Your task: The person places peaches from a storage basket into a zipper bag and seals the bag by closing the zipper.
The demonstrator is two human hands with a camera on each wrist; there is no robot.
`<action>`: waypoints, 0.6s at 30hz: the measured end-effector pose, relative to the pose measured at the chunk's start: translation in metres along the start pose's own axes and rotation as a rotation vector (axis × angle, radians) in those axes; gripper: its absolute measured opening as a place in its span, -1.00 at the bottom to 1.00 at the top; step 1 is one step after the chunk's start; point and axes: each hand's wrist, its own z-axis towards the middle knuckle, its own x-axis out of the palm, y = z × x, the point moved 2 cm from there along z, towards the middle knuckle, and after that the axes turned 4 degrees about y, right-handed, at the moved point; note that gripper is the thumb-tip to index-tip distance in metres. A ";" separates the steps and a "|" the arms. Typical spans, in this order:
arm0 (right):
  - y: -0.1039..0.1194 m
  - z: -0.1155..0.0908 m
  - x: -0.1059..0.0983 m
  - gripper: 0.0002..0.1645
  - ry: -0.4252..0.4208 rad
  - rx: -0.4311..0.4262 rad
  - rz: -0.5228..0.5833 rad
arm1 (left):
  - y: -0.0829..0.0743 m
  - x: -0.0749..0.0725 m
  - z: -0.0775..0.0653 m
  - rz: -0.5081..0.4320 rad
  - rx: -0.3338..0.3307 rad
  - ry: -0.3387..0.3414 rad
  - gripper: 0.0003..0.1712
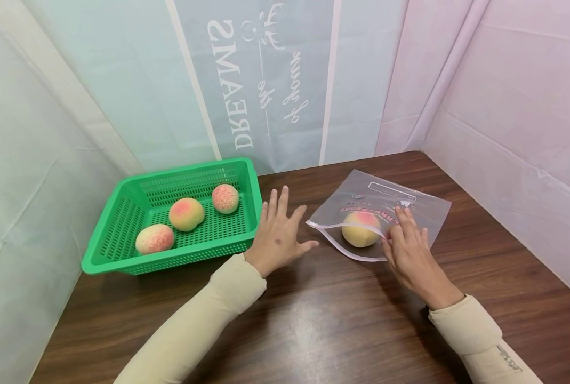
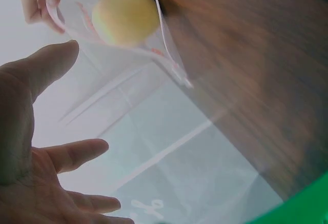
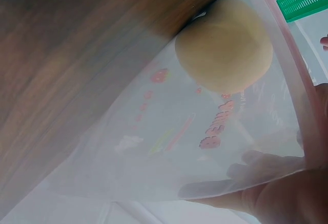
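A clear zip bag (image 1: 332, 205) lies on the table with its mouth parted toward the person. One yellow and pink peach (image 1: 360, 230) is inside it, near the opening. My right hand (image 1: 409, 250) pinches the right end of the bag's pink zip edge between thumb and fingers; the other fingers rest over the bag. Spread wide and holding nothing, my left hand (image 1: 277, 234) hovers between the bag and the green basket (image 1: 258, 186), overlapping the basket's right rim in the head view. In the basket are a speckled peach (image 1: 225, 199), a yellow-pink peach (image 1: 186, 214) and another peach (image 1: 155, 239).
The brown wooden table (image 1: 294, 330) carries the basket at left and the bag at right. Behind it hangs a pale blue printed cloth (image 1: 265, 80). White sheeting (image 1: 520, 138) walls in the right side, and a similar sheet (image 1: 21, 160) the left.
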 end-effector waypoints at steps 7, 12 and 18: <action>0.001 0.001 -0.001 -0.82 0.001 0.004 -0.004 | 0.020 -0.010 -0.005 0.004 -0.060 -0.015 -0.08; 0.000 0.001 -0.001 -0.82 -0.002 0.002 -0.002 | 0.031 -0.016 -0.008 -0.010 -0.080 -0.007 -0.10; 0.000 0.000 0.001 -0.81 0.000 -0.001 -0.005 | 0.044 -0.025 -0.013 -0.031 -0.094 -0.018 -0.12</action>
